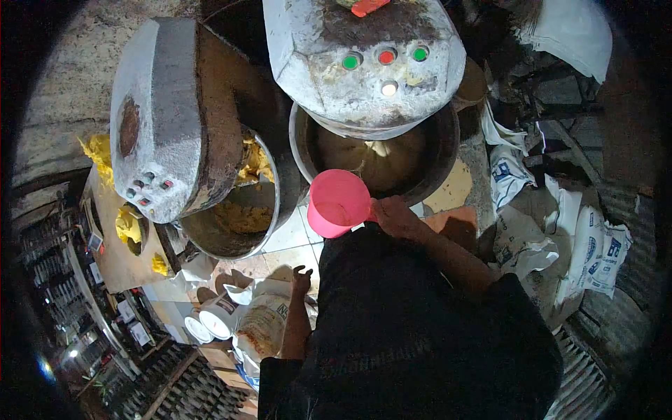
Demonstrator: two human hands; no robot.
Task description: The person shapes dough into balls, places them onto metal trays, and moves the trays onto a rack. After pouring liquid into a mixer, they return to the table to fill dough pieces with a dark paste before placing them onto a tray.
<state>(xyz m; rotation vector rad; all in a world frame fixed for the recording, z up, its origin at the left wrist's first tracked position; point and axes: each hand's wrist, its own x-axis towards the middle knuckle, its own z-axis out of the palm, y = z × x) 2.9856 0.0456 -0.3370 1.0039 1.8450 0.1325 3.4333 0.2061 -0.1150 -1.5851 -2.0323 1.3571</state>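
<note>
My right hand [396, 218] grips the handle of a pink plastic jug [339, 204], tilted so that I look into its mouth. The jug is beside the near rim of a large metal mixing bowl [448, 157]. Inside that bowl a pale lump [379, 148] shows below the mixer head, above a brownish surface I cannot make out clearly. My left hand [302, 279] hangs low over the tiled floor, fingers loosely bent and apart, holding nothing.
A white-flecked mixer [364, 84] with green and red buttons stands ahead. Left of it, a second mixer [161, 112] overhangs a bowl [275, 210] of yellow dough [245, 215]. Sacks [595, 248] lie right; white buckets [218, 316] and a sack [262, 325] sit lower left.
</note>
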